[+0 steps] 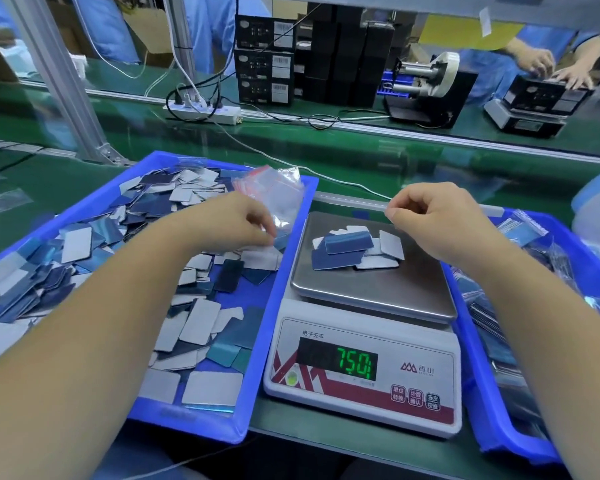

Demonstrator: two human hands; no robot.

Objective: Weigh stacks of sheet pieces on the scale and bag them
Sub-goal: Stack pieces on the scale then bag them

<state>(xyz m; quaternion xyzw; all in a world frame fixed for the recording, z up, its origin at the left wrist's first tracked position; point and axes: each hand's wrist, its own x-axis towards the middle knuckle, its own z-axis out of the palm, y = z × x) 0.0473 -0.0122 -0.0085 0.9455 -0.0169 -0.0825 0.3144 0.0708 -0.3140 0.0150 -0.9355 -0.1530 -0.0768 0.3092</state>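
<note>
A loose stack of blue and grey rectangular sheet pieces (pixel 357 249) lies on the steel pan of the white digital scale (pixel 364 341), whose green display reads 75.0. At nine o'clock from the pan, the left hand (pixel 243 220) hangs over the blue plastic tray of scattered sheet pieces (pixel 288 271), fingertips pinching a blue piece at the tray's right edge. At one o'clock above the pan, the right hand (pixel 430 216) hovers with fingers curled; whether it holds anything I cannot tell. Clear zip bags (pixel 274 188) lie at the tray's far corner.
</note>
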